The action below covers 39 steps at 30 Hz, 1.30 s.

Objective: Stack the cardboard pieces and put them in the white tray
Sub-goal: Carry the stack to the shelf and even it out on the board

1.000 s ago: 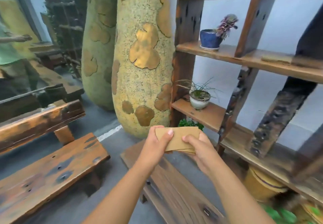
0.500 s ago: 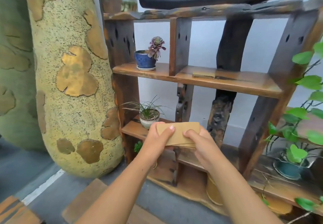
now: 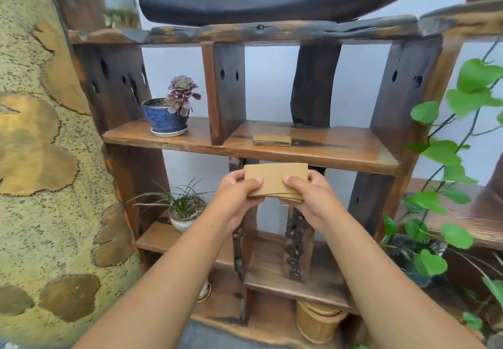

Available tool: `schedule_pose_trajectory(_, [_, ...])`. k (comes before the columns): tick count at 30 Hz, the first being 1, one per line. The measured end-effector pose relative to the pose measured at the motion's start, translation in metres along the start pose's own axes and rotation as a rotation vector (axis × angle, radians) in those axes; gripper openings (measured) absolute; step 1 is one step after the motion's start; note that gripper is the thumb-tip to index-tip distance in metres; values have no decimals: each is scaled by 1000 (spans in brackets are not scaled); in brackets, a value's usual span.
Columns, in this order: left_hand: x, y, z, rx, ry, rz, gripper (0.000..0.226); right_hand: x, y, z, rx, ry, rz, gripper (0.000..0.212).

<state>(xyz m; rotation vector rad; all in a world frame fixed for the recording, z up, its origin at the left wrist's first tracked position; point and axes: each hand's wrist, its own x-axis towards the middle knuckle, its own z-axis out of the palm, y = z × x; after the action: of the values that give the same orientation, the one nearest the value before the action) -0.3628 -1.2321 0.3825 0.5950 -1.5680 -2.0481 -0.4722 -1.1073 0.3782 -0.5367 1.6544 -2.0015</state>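
Note:
A small stack of brown cardboard pieces [image 3: 275,180] is held in front of me with both hands. My left hand [image 3: 236,199] grips its left end, thumb on top. My right hand [image 3: 310,199] grips the right end the same way. The pieces are slightly fanned at the lower edge. A second stack of cardboard pieces [image 3: 272,140] lies flat on the middle shelf [image 3: 340,150] of the wooden rack, just above and behind my hands. No white tray is in view.
A blue pot with a purple succulent [image 3: 168,117] stands on the shelf's left part. A grassy plant in a white pot [image 3: 186,209] sits one shelf lower. A green vine [image 3: 446,158] hangs at the right. A large yellow gourd-shaped sculpture [image 3: 40,158] fills the left.
My view has swung right and up from the benches to face the rack. Both hands keep the same hold on the cardboard stack, which is now close below the middle shelf.

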Motion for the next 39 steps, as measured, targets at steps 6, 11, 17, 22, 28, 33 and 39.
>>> schedule_pose_trajectory(6, [81,36,-2,91,-9,-17,33,71,-30,17,-65,54,-6,44])
schedule_pose_trajectory(11, [148,74,0,191,-15,15,38,128,-57,31,-118,134,-31,44])
schedule_pose_trajectory(17, [218,98,9,240,-41,-24,40,188,-90,36,-379,231,40,47])
schedule_pose_trajectory(22, [250,105,9,312,-68,-88,29,217,-100,40,-508,286,103,46])
schedule_pose_trajectory(28, [264,102,11,419,-82,-242,14,233,-95,34,-607,255,224,35])
schedule_pose_trajectory(33, [271,94,15,495,-54,-290,19,243,-86,29,-763,253,238,43])
schedule_pose_trajectory(39, [274,95,15,659,-72,-357,36,250,-85,24,-869,240,340,52])
